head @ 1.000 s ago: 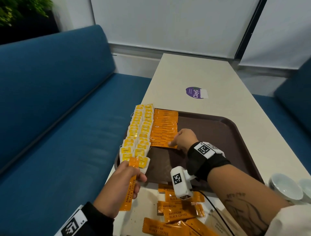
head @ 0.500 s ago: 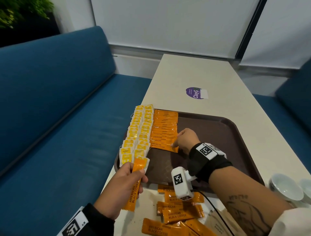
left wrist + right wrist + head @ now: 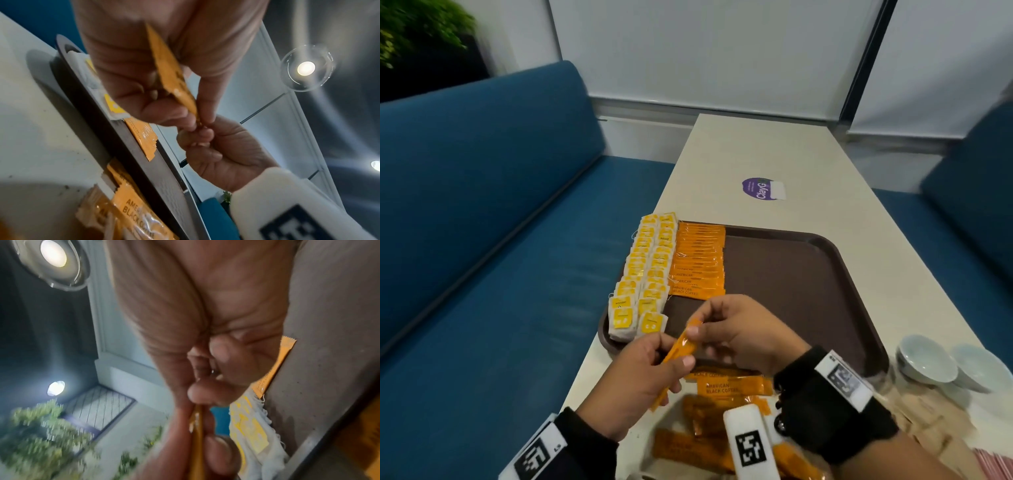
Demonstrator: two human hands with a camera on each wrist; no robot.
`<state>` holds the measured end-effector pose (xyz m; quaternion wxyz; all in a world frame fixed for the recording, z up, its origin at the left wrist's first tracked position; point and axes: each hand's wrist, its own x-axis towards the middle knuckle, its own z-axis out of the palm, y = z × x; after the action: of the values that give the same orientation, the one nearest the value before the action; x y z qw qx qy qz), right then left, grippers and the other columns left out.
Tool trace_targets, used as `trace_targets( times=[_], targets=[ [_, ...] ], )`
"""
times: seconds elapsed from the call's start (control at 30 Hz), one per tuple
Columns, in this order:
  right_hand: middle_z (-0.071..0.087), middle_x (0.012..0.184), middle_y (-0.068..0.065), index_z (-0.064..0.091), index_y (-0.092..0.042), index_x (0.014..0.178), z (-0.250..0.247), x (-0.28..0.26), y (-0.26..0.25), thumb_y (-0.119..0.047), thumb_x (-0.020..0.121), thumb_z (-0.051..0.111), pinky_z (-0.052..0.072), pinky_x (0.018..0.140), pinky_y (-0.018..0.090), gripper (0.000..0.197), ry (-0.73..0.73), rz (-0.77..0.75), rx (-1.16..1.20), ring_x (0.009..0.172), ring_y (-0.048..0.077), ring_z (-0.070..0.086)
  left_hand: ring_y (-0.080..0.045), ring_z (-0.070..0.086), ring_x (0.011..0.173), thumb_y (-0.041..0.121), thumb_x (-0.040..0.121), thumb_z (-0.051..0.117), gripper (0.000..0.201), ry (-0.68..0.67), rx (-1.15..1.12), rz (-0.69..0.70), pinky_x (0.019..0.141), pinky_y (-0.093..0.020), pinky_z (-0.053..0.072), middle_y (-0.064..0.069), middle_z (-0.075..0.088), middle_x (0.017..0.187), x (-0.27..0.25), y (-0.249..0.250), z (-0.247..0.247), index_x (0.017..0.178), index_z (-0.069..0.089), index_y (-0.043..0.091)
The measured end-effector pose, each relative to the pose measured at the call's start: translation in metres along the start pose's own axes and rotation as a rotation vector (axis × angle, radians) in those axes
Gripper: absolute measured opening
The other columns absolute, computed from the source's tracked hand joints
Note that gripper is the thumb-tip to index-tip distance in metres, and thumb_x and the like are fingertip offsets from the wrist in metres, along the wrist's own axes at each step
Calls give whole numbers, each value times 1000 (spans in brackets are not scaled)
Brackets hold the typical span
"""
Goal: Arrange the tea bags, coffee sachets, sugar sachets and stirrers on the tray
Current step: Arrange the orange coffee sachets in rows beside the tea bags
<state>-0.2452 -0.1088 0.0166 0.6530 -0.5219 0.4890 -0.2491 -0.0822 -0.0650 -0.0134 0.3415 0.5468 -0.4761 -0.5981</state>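
A brown tray [image 3: 791,274] lies on the table. Along its left side run two rows of yellow tea bags [image 3: 643,270], with a row of orange coffee sachets [image 3: 698,263] beside them. Above the tray's near edge my left hand [image 3: 650,370] grips one orange coffee sachet [image 3: 679,349] around its middle. My right hand [image 3: 736,329] pinches the top end of that same sachet [image 3: 172,71]. The right wrist view shows the sachet [image 3: 196,434] edge-on between both hands' fingers.
Loose coffee sachets [image 3: 732,387] lie on the table in front of the tray. White cups [image 3: 928,359] stand at the right, with pale beige sachets [image 3: 921,421] near them. A purple sticker [image 3: 760,188] is farther back. Blue benches flank the table.
My right hand left the coffee row on the tray and came back to the near edge, taking the top end of the sachet that my left hand holds.
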Motion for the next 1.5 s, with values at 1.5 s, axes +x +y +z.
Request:
trace_targets(
  times=[1.5],
  targets=[
    [65,85,8,54,-8,94,-43,97,-3,-9,85,68,46,63,27,17,457,357,-311,63,16,59,0,54,81,8,91,54,23,105,103,-85,59,-10,40,7,62,104,15,-14,-14,109,61,20]
  ],
)
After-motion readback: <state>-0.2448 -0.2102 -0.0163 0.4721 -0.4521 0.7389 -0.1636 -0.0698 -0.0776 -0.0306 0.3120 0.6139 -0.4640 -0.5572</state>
